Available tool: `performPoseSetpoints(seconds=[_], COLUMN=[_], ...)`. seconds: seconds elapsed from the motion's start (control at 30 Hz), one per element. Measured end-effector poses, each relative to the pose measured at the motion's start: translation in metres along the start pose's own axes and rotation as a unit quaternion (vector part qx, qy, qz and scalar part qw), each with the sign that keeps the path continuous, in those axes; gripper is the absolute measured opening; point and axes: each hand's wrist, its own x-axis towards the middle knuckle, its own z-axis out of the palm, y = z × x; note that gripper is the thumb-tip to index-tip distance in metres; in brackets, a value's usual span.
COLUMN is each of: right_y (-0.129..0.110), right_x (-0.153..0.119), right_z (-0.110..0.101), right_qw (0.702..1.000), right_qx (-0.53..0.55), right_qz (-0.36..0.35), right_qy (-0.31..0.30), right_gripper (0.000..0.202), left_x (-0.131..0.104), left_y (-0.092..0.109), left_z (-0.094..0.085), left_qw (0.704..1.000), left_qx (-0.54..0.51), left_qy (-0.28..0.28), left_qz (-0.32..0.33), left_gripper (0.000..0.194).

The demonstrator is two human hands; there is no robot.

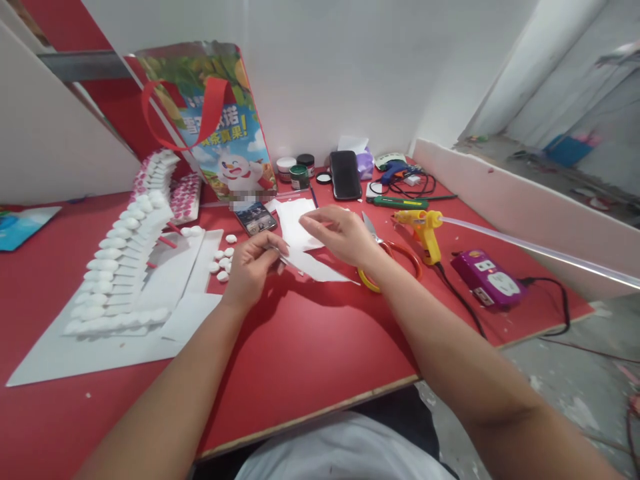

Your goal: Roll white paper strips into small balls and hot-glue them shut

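My left hand [253, 267] pinches one end of a narrow piece of white paper [323, 268], which juts out to the right over the red table. My right hand [341, 232] hovers just above and right of that piece, its fingers stretched out and nothing visible in them. Behind it a larger white sheet [295, 223] lies flat. Scissors [403, 257] with orange and yellow handles rest beside my right forearm. Left of my left hand are several small white rounded pieces [223, 265] and a curved white paper structure [127, 267] edged with similar pieces.
A yellow glue gun [425, 233] with a long clear stick lies right, near a purple power socket [487, 279] and cables. Along the back are a colourful bag [240, 160], a phone [256, 217], paint jars [299, 177], a black case [345, 175] and a green tool [400, 203].
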Motion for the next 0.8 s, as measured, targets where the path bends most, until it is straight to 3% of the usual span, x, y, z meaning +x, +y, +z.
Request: performPoseSetpoints(seconds=[0.07, 0.13, 0.23, 0.47, 0.63, 0.73, 0.8], right_y=[-0.004, -0.009, -0.014, -0.017, -0.017, -0.015, -0.014], right_x=[-0.004, -0.008, -0.012, -0.010, -0.005, -0.003, -0.003], right_z=[0.009, 0.016, 0.019, 0.007, 0.006, 0.000, -0.007], right_qw=[0.992, 0.961, 0.915, 0.908, 0.927, 0.929, 0.917], right_qx=[0.075, 0.154, 0.231, 0.229, 0.195, 0.225, 0.263], right_qz=[0.044, 0.131, 0.209, 0.241, 0.254, 0.241, 0.247], right_qy=[-0.088, -0.189, -0.255, -0.256, -0.196, -0.170, -0.167], right_gripper=[0.030, 0.021, 0.018, 0.032, 0.034, 0.033, 0.032], left_x=[-0.002, -0.003, -0.003, -0.001, 0.004, 0.007, 0.009], left_y=[0.000, 0.000, 0.001, 0.000, -0.004, -0.003, -0.001], left_z=[0.001, 0.000, -0.001, 0.002, -0.001, -0.008, -0.016], left_qw=[1.000, 0.998, 0.996, 0.998, 1.000, 0.996, 0.982], left_qx=[0.026, 0.053, 0.082, 0.055, -0.029, 0.001, 0.079], left_qy=[-0.011, -0.014, -0.015, -0.022, -0.006, 0.086, 0.169], left_qz=[0.007, 0.017, 0.035, 0.031, -0.007, 0.002, 0.017], left_gripper=[0.008, 0.008, 0.009, 0.005, 0.012, 0.008, 0.020])
